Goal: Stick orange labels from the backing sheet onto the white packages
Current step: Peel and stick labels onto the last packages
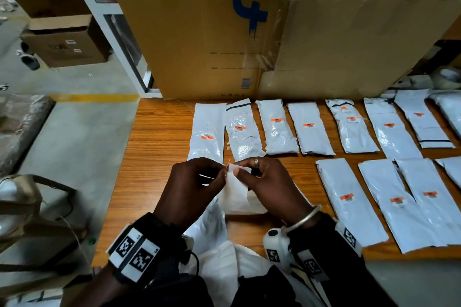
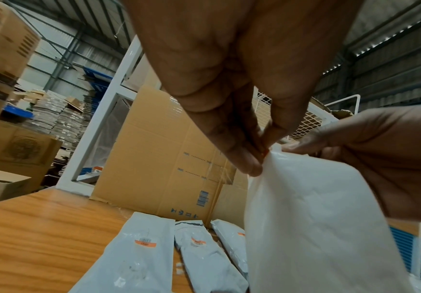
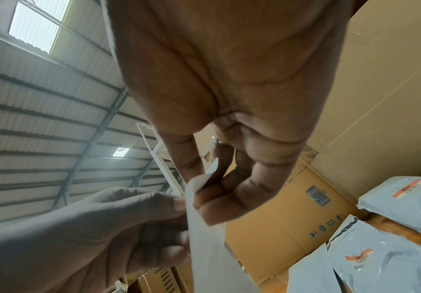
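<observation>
1. Your left hand (image 1: 192, 187): fingertips pinch the backing sheet (image 1: 235, 197) top corner.
2. Your right hand (image 1: 269, 182): fingers curl around the sheet, above the table (image 1: 154, 147).
3. White packages (image 1: 277, 127): labelled, in rows beyond.

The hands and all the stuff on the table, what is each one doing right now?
Left hand: pinches the backing sheet's top corner.
Right hand: holds the backing sheet.
Backing sheet: lifted, curled, no orange visible.
White packages: lying flat in rows, orange labels on most.
Cardboard box: standing behind them.
</observation>
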Motion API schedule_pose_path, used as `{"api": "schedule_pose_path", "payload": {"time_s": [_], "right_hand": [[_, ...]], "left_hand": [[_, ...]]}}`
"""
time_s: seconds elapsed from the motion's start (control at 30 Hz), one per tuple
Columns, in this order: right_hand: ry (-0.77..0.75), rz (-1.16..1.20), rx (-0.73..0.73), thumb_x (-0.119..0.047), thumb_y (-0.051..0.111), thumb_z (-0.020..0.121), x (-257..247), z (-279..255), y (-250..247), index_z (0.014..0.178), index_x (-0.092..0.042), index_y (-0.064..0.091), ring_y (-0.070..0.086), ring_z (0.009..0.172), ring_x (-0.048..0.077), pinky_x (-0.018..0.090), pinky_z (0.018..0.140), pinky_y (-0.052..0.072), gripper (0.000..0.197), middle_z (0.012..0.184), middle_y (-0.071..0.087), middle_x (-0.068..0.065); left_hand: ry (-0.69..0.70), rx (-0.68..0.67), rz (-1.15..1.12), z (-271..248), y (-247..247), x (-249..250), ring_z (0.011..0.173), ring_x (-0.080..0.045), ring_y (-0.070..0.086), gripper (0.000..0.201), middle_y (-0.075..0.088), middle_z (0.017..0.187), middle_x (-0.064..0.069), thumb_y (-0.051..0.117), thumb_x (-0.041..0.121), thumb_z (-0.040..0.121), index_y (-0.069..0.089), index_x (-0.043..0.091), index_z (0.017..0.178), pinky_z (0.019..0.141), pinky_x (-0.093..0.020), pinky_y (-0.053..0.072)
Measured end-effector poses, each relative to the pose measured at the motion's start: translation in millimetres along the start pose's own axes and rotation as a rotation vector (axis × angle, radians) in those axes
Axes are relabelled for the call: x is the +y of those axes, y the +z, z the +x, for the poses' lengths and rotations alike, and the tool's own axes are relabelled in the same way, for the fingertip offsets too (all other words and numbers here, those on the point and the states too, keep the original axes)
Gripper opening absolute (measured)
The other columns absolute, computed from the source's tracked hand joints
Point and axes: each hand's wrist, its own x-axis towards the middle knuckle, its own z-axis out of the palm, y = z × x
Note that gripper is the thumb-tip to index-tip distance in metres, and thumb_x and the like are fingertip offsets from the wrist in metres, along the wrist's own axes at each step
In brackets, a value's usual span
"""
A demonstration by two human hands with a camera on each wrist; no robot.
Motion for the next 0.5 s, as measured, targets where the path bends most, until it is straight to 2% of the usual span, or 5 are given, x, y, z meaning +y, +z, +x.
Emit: {"api": "schedule_pose_path", "payload": {"time_s": [0.07, 0.13, 0.3, 0.4, 0.5], "right_hand": [[-0.021, -0.011, -0.009, -0.020, 0.068, 0.096, -1.1, -0.4, -0.3, 0.096, -0.024, 0.081, 0.070, 0.074, 0.006, 0.017, 0.066, 0.050, 0.013, 0.084, 0.077, -0.008], [-0.022, -0.022, -0.016, -0.019, 0.068, 0.096, -1.5, -1.1, -0.3, 0.096, -0.024, 0.081, 0.069, 0.079, 0.004, 0.016, 0.070, 0.048, 0.014, 0.086, 0.077, -0.014], [0.025, 0.072, 0.008, -0.018, 0.064, 0.096, -2.6, -0.2, -1.2, 0.098, -0.018, 0.077, 0.071, 0.090, 0.023, 0.046, 0.085, 0.056, 0.013, 0.093, 0.077, -0.002], [0.041, 0.141, 0.058, -0.024, 0.062, 0.090, -1.0, 0.9, -1.9, 0.096, -0.018, 0.075, 0.071, 0.095, 0.028, 0.053, 0.089, 0.055, 0.015, 0.095, 0.077, 0.002], [0.016, 0.180, 0.108, -0.008, 0.064, 0.094, -0.1, -0.9, -2.1, 0.100, -0.020, 0.073, 0.071, 0.101, 0.019, 0.053, 0.098, 0.054, 0.016, 0.103, 0.076, -0.001]], "left_hand": [[-0.006, 0.008, 0.003, -1.0, -0.2, 1.4, 0.078, -0.004, 0.073, 0.011, 0.076, 0.084, 0.016, 0.076, 0.011, 0.089, 0.077, 0.022, 0.088, 0.070, -0.018, 0.057], [-0.008, 0.023, 0.012, -2.3, 0.0, 2.5, 0.078, -0.004, 0.073, 0.010, 0.075, 0.084, 0.015, 0.075, 0.013, 0.089, 0.076, 0.022, 0.087, 0.068, -0.016, 0.056], [-0.096, 0.035, -0.105, -3.1, -3.4, 6.3, 0.091, 0.001, 0.071, 0.017, 0.075, 0.102, 0.017, 0.073, 0.021, 0.093, 0.072, 0.028, 0.109, 0.076, -0.011, 0.053], [-0.154, -0.046, -0.194, 0.0, -5.0, 4.0, 0.088, -0.003, 0.073, 0.009, 0.078, 0.094, 0.011, 0.075, 0.018, 0.091, 0.076, 0.024, 0.098, 0.079, -0.016, 0.054], [-0.196, -0.012, -0.290, 3.5, -6.5, -0.4, 0.074, -0.012, 0.067, 0.003, 0.073, 0.077, -0.001, 0.077, 0.009, 0.088, 0.075, 0.010, 0.087, 0.076, -0.025, 0.055]]}}
